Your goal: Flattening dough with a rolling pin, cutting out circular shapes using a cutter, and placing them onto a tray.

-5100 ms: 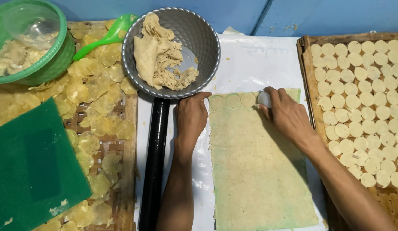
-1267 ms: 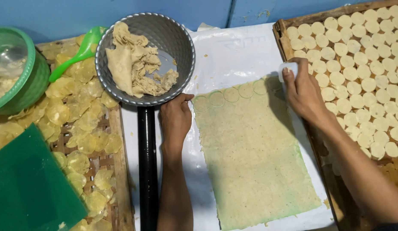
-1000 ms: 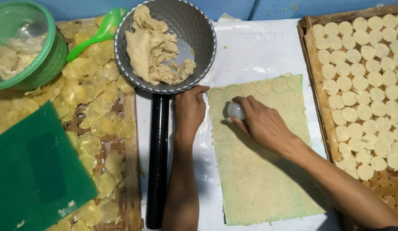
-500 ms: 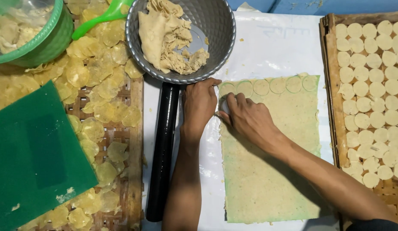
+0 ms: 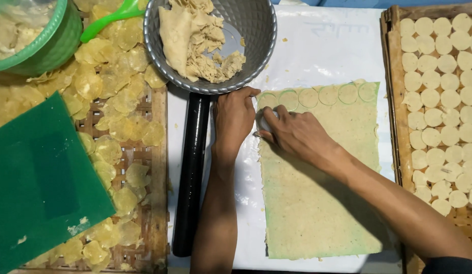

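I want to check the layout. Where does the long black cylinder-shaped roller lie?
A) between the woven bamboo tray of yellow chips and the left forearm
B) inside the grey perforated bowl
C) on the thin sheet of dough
A: the long black roller lies lengthwise beside the woven bamboo tray, left of the left hand.

pale yellowish dough sheet with greenish edges, grey perforated bowl, black rolling pin, dark green board
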